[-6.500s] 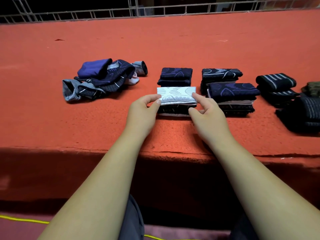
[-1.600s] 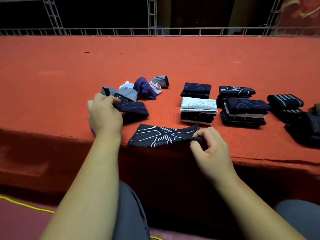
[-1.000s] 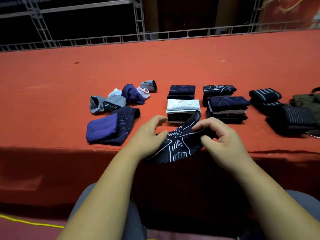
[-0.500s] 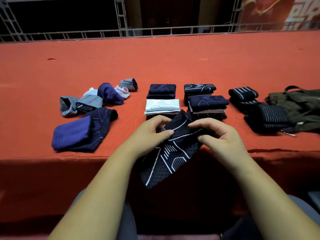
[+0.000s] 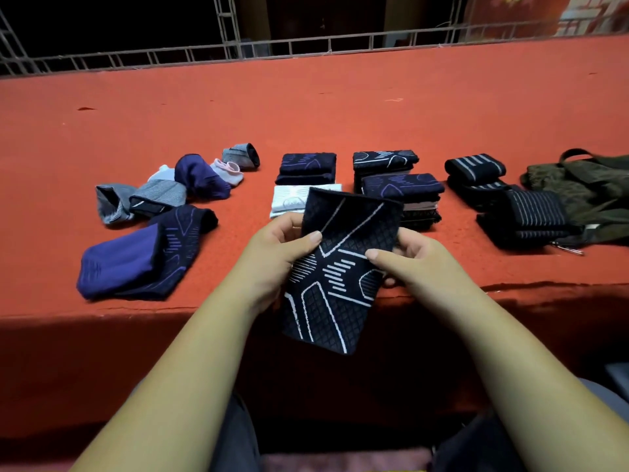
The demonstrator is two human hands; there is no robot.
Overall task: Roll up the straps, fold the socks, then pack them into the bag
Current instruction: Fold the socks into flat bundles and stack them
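Observation:
A black sock with white line patterns [image 5: 337,267] is held flat in the air over the near edge of the red table [image 5: 340,107]. My left hand [image 5: 275,253] pinches its left side with the thumb on top. On the other side, my right hand [image 5: 415,264] grips the sock's right edge. Behind the sock stand folded sock stacks: a white-topped one [image 5: 289,201], a dark blue one [image 5: 306,168] and two more [image 5: 401,189]. Unfolded socks [image 5: 170,195] lie in a loose group at the left, with a blue and black sock [image 5: 143,260] nearer me.
Rolled black striped straps [image 5: 476,168] and another striped bundle [image 5: 531,216] lie at the right. An olive green bag [image 5: 585,185] sits at the far right edge. A metal railing [image 5: 306,46] runs along the table's far side.
Both hands have lifted the black patterned sock off the table edge and turned it upright and flat. Earlier the left hand left the pile of loose socks and joined the right hand.

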